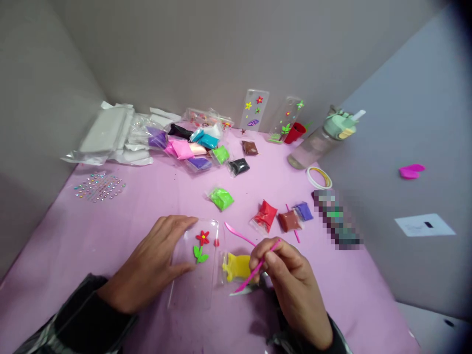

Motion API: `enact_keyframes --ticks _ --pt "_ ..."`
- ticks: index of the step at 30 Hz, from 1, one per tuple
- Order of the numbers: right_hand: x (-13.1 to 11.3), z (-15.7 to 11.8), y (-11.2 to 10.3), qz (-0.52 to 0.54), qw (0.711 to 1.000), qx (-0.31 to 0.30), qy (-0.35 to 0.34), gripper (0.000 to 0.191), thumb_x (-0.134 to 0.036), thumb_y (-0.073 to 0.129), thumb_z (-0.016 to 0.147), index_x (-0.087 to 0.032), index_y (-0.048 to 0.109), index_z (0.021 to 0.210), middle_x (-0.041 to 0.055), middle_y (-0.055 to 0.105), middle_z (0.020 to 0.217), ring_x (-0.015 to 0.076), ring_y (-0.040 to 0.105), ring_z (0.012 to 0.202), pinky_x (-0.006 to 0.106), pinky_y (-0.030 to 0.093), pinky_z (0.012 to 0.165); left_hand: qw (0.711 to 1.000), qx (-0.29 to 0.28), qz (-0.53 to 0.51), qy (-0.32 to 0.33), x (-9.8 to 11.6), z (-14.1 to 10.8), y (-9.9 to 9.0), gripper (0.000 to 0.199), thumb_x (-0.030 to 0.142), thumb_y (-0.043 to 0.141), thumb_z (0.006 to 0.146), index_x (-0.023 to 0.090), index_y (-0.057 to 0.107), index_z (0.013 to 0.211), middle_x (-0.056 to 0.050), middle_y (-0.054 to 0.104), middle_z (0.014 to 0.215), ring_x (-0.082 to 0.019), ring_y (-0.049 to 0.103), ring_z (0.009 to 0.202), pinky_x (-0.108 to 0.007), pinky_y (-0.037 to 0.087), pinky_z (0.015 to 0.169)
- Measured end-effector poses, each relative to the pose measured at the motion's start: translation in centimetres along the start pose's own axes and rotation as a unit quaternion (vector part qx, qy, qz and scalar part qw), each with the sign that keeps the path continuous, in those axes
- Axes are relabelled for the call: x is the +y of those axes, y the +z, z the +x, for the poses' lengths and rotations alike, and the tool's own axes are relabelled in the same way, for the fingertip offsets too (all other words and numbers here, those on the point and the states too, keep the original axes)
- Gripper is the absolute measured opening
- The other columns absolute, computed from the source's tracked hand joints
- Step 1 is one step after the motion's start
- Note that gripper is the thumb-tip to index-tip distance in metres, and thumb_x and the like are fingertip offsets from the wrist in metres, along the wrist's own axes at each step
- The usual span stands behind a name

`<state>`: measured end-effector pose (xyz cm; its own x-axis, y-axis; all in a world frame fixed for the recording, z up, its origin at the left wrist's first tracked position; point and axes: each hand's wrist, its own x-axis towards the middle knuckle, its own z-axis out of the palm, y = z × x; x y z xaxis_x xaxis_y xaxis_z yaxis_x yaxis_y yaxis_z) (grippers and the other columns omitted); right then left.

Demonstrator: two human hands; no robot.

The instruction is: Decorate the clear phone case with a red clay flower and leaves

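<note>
A clear phone case (pixel 191 292) lies on the table with a red clay flower (pixel 202 238) and green clay leaves (pixel 200 254) on it. My left hand (pixel 157 260) holds the case at its left side, thumb on its face and fingers by the top corner. My right hand (pixel 293 282) is closed around a thin pink clay modelling tool (pixel 248 282), its tip pointing down and left. Below that hand is a packet of yellow clay (pixel 238 267), partly covered. A second pink tool (pixel 238 233) lies just beyond, and a small red clay piece (pixel 216 243) sits beside the case's right edge.
Several clay packets (pixel 182 149) are heaped at the back. Red (pixel 266 215), brown (pixel 289 221) and green (pixel 221 198) packets lie nearer. Decorated cases (pixel 254 110) lean on the wall. A bottle (pixel 313 145), tape roll (pixel 319 178) and rhinestone sheet (pixel 100 187) are around.
</note>
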<state>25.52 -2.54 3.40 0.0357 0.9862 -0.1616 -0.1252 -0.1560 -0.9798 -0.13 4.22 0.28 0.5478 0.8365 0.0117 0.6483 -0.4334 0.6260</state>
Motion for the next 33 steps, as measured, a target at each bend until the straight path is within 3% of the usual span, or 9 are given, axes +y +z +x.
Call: enact_keyframes --ticks 2,4,9,14,17,28,31,33 --pt "0.3 -1.2 -0.1 -0.030 0.999 0.018 -0.007 0.022 -0.035 0.059 0.098 -0.020 0.065 0.083 -0.0007 0.058 0.076 0.0119 0.056 0.065 0.024 0.046 0.063 1.000 0.007 0.024 -0.003 -0.1 -0.9 -0.3 0.056 0.028 0.069 0.085 0.026 0.045 0.135 -0.008 0.060 0.129 -0.031 0.056 0.121 -0.047 0.048 0.102" --pt "0.6 -2.2 -0.1 -0.042 0.999 0.030 -0.017 0.022 -0.035 0.058 0.098 -0.020 0.064 0.083 -0.0012 0.058 0.076 0.0116 0.056 0.064 0.024 0.045 0.064 0.999 0.000 0.032 -0.012 0.0 -2.1 -0.2 0.048 0.027 0.068 0.085 0.026 0.049 0.128 -0.005 0.064 0.115 -0.028 0.063 0.106 -0.041 0.055 0.089" --pt "0.8 -4.1 -0.9 -0.081 0.996 0.024 -0.026 0.031 -0.039 0.050 0.102 -0.020 0.062 0.080 0.0002 0.059 0.075 0.0133 0.055 0.067 0.025 0.044 0.066 0.999 0.014 0.043 -0.017 1.7 -4.8 1.8 0.019 0.027 0.062 0.090 0.028 0.059 0.109 -0.003 0.067 0.107 -0.025 0.066 0.099 -0.037 0.057 0.081" --pt "1.2 -5.3 -1.8 -0.114 0.993 0.023 -0.016 0.036 -0.043 0.050 0.101 -0.019 0.061 0.077 -0.0004 0.057 0.070 0.0134 0.053 0.066 0.024 0.042 0.064 0.993 0.098 0.063 0.002 2.0 -6.0 4.2 0.028 0.030 0.056 0.094 0.027 0.058 0.122 -0.006 0.066 0.114 -0.027 0.064 0.108 -0.041 0.057 0.090" --pt "1.7 -5.5 -1.7 -0.121 0.993 0.008 0.002 0.039 -0.046 0.050 0.100 -0.018 0.060 0.076 -0.0002 0.057 0.068 0.0137 0.053 0.065 0.025 0.042 0.063 0.990 0.119 0.077 0.009 1.8 -6.2 4.9 0.033 0.031 0.055 0.095 0.027 0.057 0.127 -0.007 0.064 0.116 -0.027 0.063 0.108 -0.041 0.057 0.091" --pt "2.7 -5.0 -1.3 -0.107 0.993 -0.039 0.017 0.036 -0.046 0.052 0.098 -0.019 0.058 0.075 -0.0011 0.055 0.066 0.0133 0.052 0.061 0.023 0.045 0.059 0.992 0.106 0.071 0.015 1.9 -6.0 5.1 0.031 0.032 0.055 0.095 0.032 0.064 0.125 -0.006 0.067 0.111 -0.027 0.066 0.104 -0.040 0.059 0.089" --pt "2.6 -5.2 -1.1 -0.176 0.983 -0.058 -0.016 0.031 -0.044 0.053 0.098 -0.020 0.062 0.081 -0.0009 0.058 0.067 0.0136 0.053 0.060 0.023 0.044 0.056 0.992 0.110 0.066 0.000 0.7 -6.4 5.7 0.031 0.041 0.058 0.093 0.035 0.063 0.123 -0.004 0.067 0.116 -0.029 0.065 0.109 -0.042 0.058 0.093" --pt "2.7 -5.3 -0.8 -0.274 0.956 -0.078 -0.077 0.031 -0.043 0.052 0.099 -0.020 0.066 0.084 0.0018 0.065 0.073 0.0158 0.059 0.066 0.025 0.046 0.061 0.993 0.102 0.060 -0.017 -0.3 -6.6 6.2 0.030 0.042 0.059 0.092 0.036 0.062 0.122 -0.003 0.067 0.119 -0.029 0.063 0.113 -0.045 0.056 0.097"
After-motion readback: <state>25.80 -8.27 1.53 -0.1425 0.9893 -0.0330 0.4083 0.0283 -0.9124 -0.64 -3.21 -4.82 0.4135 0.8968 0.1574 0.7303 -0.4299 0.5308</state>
